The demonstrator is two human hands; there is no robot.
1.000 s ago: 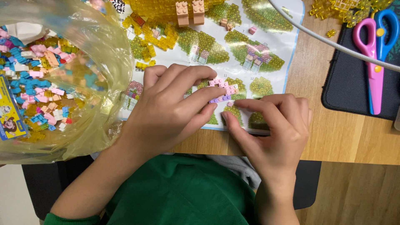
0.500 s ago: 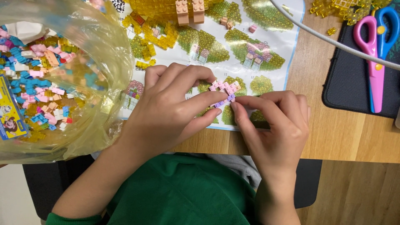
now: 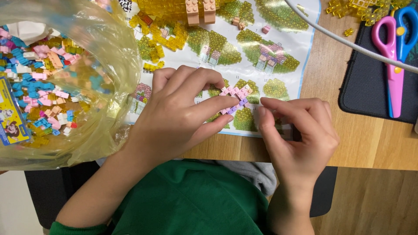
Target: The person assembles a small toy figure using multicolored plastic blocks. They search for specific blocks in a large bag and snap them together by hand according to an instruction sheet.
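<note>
My left hand [image 3: 178,115] pinches a small pink and purple brick assembly [image 3: 235,98] between thumb and fingers, just above the printed instruction sheet [image 3: 244,48]. My right hand [image 3: 296,135] sits to its right, fingers curled, index fingertip touching the assembly's right end. Whether it holds a tiny piece is hidden. Both hands hover over the near edge of the wooden table [image 3: 370,143].
A clear plastic bag [image 3: 61,82] of small coloured bricks stands at the left. Yellow transparent bricks [image 3: 165,41] and a tan piece [image 3: 200,11] lie on the sheet's top. Pink and blue scissors [image 3: 394,56] rest on a black mat [image 3: 370,87] at right; a white cable [image 3: 348,43] crosses it.
My right hand has slid slightly right and lower, its fingers drawing back from the assembly. The left hand keeps its grip with barely any shift.
</note>
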